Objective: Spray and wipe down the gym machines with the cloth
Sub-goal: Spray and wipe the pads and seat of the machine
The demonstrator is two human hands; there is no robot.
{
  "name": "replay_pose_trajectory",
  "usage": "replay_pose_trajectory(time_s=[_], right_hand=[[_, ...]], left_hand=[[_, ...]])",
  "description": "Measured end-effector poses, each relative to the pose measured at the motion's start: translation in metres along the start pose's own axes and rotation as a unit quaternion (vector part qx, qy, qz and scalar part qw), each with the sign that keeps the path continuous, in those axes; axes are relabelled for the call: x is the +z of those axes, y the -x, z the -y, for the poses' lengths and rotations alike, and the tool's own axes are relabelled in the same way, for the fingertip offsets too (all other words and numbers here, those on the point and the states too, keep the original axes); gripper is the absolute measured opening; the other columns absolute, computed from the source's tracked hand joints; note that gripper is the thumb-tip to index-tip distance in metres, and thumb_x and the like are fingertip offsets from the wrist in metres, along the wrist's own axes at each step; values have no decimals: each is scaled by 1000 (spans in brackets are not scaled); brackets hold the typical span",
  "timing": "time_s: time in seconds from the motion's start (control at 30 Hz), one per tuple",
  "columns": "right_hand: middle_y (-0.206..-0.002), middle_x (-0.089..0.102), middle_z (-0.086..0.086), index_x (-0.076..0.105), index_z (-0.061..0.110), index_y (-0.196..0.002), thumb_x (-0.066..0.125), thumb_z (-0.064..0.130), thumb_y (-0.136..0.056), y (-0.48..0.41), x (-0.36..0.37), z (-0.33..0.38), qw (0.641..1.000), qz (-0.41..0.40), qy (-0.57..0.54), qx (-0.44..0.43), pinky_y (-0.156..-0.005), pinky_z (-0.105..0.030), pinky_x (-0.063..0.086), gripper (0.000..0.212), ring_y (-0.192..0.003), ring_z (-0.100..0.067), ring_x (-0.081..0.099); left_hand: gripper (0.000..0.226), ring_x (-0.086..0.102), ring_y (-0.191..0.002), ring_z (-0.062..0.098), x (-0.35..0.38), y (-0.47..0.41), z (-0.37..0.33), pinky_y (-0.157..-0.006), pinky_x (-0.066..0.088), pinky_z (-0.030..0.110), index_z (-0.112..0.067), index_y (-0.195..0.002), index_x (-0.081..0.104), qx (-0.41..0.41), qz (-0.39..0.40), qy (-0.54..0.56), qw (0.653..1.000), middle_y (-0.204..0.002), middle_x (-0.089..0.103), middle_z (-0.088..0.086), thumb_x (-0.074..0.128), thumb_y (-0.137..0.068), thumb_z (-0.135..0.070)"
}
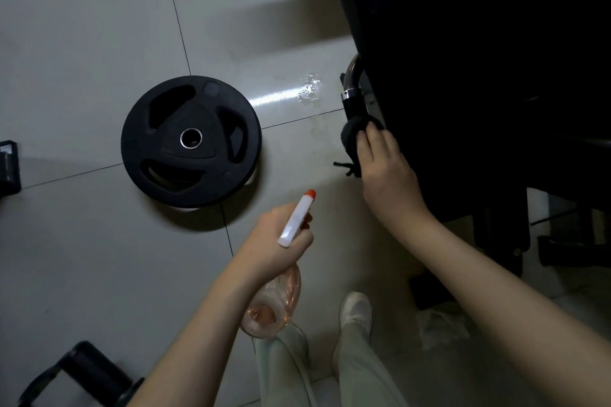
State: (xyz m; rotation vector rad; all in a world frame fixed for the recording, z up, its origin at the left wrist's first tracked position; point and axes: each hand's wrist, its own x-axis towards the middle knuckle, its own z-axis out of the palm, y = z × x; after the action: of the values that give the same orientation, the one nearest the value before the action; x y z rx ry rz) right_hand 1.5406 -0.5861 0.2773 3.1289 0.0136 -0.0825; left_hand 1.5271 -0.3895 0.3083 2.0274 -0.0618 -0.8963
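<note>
My left hand (279, 243) grips a clear spray bottle (274, 302) by its neck; the white sprayer head with an orange tip (297, 216) points up and away. My right hand (383, 162) holds a dark cloth (352, 135) wrapped round the lower end of a machine handle (352, 89), which has a chrome bend above a black grip. The handle belongs to a large black gym machine (479, 59) that fills the upper right; most of it is too dark to make out.
A black weight plate (191, 141) lies flat on the grey tiled floor (82, 59). A small puddle of liquid (309, 91) sits left of the handle. Black equipment parts show at the left edge (8, 165) and bottom left (79, 373). My legs and white shoe (355, 309) are below.
</note>
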Motion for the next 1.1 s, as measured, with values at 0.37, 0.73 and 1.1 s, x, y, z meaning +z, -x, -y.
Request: replay_pose_trajectory(time_s=[0.37, 0.73, 1.1], right_hand=[[-152, 24, -22, 26, -5, -144, 49, 1, -87, -59, -7, 2, 997, 59, 37, -42, -112, -43, 26, 62, -139, -39, 24], [-155, 18, -19, 23, -1, -146, 57, 9, -86, -62, -20, 4, 999, 18, 7, -36, -115, -41, 19, 69, -142, -36, 18], [-137, 46, -27, 47, -7, -131, 66, 8, -77, -3, -7, -15, 996, 41, 1, -83, -100, -47, 42, 59, -126, -43, 45]], left_hand=[[31, 59, -81, 34, -11, -11, -17, -74, 51, 52, 0, -88, 59, 31, -55, 11, 998, -85, 64, 15, 49, -68, -22], [40, 59, -93, 14, -8, -11, -13, -81, 48, 36, 0, -103, 58, 63, -111, 13, 992, -98, 64, 9, 47, -71, -21], [49, 59, -101, 12, 7, -15, -5, -78, 42, 13, -9, -116, 59, 61, -124, 47, 989, -107, 63, 0, 48, -71, -24]])
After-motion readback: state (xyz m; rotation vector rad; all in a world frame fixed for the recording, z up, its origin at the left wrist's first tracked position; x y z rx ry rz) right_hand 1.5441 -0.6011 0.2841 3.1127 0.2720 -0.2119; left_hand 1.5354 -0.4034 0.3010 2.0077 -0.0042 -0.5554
